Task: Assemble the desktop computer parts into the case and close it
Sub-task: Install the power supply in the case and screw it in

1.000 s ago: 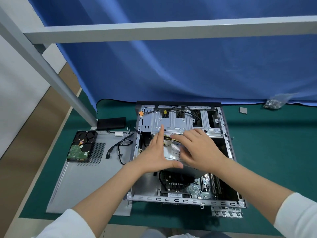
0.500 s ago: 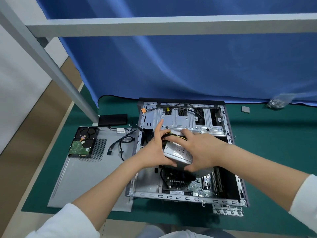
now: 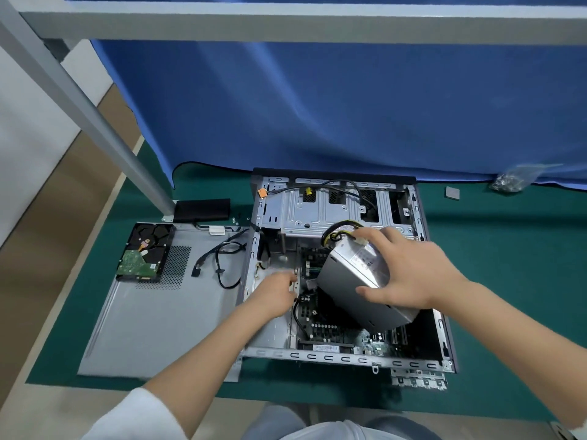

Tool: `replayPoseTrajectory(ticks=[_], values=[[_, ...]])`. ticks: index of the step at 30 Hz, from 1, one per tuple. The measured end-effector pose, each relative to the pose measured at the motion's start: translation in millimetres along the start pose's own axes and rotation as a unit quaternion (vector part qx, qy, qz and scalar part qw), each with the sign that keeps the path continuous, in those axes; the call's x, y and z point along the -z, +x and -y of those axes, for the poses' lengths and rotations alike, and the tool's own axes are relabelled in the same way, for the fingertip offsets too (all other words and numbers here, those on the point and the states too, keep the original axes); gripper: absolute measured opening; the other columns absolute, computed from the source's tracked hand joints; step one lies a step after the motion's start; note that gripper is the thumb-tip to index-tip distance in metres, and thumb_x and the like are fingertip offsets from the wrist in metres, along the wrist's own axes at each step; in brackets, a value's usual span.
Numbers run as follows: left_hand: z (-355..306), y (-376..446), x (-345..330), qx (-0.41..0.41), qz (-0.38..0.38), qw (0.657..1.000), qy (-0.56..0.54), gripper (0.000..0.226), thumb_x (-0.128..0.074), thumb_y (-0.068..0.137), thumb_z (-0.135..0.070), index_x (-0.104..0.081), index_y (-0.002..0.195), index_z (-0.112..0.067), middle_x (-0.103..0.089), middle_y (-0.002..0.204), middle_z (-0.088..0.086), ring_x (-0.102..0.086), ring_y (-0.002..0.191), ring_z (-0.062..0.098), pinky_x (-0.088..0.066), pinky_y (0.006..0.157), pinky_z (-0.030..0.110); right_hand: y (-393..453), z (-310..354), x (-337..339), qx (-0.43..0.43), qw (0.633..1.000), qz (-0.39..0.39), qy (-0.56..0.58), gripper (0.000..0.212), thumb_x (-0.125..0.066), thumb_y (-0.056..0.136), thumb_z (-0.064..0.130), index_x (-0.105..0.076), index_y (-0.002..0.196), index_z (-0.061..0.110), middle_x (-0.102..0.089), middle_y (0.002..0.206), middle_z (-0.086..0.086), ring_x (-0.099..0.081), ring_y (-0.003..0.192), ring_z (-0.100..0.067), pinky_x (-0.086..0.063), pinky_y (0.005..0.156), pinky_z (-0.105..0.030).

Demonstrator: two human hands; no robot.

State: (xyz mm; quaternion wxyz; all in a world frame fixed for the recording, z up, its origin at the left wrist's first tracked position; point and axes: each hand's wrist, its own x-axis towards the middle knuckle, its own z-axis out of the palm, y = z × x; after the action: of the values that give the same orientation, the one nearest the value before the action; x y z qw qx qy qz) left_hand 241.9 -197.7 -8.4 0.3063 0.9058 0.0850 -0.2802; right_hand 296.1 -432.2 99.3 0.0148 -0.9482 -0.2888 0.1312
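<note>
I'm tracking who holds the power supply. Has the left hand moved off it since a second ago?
Yes. The left hand has left the power supply and dropped toward the case floor by the left wall; the right hand alone grips it.

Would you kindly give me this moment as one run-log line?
right hand: grips power supply, tilted above open case | left hand: inside case, grip unclear | hard drive: on side panel

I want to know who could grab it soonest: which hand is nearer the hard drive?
Left. The left hand is inside the case's left edge, apart from the hard drive; the right hand grips the power supply farther right.
</note>
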Motion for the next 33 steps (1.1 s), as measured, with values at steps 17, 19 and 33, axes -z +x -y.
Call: replayPoseTrajectory(ticks=[17, 19, 33], values=[[2, 12, -34, 0.082, -0.01, 0.99, -0.118, 0.01, -0.059, 0.093, -0.013, -0.051, 0.098, -0.015, -0.06, 0.077, 0.003, -0.057, 0.068, 0.023, -0.049, 0.066, 0.03, -26, -18, 1, -0.076, 0.996, -0.013, 0.047, 0.084, -0.048, 0.059, 0.079, -0.016, 0.131, 0.05, -0.05, 0.118, 0.011, -0.052, 0.067, -0.014, -0.037, 0.056, -0.027], [1, 4, -32, 0.04, -0.022, 0.994, -0.094, 0.007, -0.059, 0.093, -0.012, -0.053, 0.094, -0.014, -0.057, 0.071, -0.001, -0.054, 0.062, 0.018, -0.044, 0.059, 0.024, -27, -19, 3, -0.078, 0.996, -0.012, 0.049, 0.084, -0.049, 0.059, 0.078, -0.016, 0.132, 0.05, -0.049, 0.119, 0.01, -0.051, 0.067, -0.015, -0.036, 0.057, -0.027], [-47, -2, -30, -0.204, 0.073, 0.96, 0.177, 0.022, -0.069, 0.084, -0.031, -0.073, 0.106, -0.026, -0.066, 0.108, -0.006, -0.057, 0.102, 0.015, -0.05, 0.083, 0.033, -31, -19, 33, -0.062, 0.997, -0.042, 0.028, 0.087, -0.048, 0.056, 0.078, -0.02, 0.134, 0.051, -0.049, 0.111, 0.01, -0.047, 0.064, -0.016, -0.032, 0.056, -0.027]])
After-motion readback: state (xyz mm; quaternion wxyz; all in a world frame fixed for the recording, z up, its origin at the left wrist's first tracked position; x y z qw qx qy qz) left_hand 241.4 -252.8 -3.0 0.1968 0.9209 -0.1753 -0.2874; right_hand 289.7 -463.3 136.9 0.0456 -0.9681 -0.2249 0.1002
